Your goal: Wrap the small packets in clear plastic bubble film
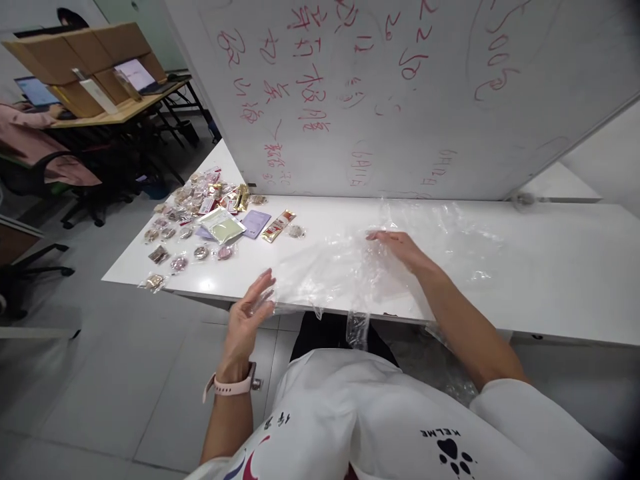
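Note:
A large crumpled sheet of clear plastic, looking like a bag point(320, 270), spreads over the white table point(550, 267) and hangs over its front edge. My right hand point(403, 250) reaches across from the right, its fingers closed on the plastic near the middle. At the plastic's left end is my left hand point(250, 310), palm turned inward, thumb and fingers apart, with a bit of the film touching them. A pink-banded watch point(233, 387) is on my left wrist.
Several small wrapped packets point(179, 263) are heaped on the table's left end, with a green-and-white sachet point(221, 225), a purple sachet point(256, 224) and a gold-and-red stick packet point(279, 225). A whiteboard point(320, 160) stands along the back. A person in pink point(45, 143) sits at a desk far left.

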The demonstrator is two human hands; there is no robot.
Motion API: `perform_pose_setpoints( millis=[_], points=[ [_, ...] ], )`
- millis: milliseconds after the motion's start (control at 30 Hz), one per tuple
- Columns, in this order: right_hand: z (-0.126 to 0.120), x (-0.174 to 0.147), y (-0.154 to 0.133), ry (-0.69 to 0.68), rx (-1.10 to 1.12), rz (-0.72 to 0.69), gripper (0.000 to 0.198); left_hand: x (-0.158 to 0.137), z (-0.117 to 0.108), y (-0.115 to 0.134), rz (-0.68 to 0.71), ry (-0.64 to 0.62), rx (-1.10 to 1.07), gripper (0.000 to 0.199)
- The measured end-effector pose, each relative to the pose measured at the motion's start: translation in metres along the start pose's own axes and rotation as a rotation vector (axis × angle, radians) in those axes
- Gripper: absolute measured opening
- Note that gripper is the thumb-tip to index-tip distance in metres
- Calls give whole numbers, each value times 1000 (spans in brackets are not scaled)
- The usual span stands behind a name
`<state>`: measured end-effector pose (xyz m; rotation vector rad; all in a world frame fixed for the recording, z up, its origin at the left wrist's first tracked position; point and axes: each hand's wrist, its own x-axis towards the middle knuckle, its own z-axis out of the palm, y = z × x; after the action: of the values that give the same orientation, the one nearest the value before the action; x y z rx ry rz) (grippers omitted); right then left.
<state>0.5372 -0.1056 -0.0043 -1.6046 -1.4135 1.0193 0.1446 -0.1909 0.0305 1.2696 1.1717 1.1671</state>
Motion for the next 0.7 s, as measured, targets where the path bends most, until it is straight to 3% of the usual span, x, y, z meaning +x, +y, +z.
perform_pose_setpoints(
  millis=[100,167,267,367,467,567,633,700],
  points=[
    [-44,0,-38,144,219,-71,45,5,-7,29,136,111,-76,48],
    [-76,-1,-57,206,215,-136,38,6,-13,46,201,184,-79,48],
    [-111,0,-67,203,27,-216,32,11,-14,52,244,156,-25,55],
    [-121,11,-57,202,-257,-110,34,23,-3,28,204,55,82,62],
    [-104,21,-46,351,-633,-45,46,39,13,-9,123,-25,265,66],
    [-59,16,-44,442,-830,-224,59,51,23,-35,98,-113,488,60],
    [-15,7,-43,319,-816,-323,57,60,24,-41,144,-105,631,48],
    [30,-4,-35,86,-786,-347,54,75,23,-39,233,47,759,34]
  ],
)
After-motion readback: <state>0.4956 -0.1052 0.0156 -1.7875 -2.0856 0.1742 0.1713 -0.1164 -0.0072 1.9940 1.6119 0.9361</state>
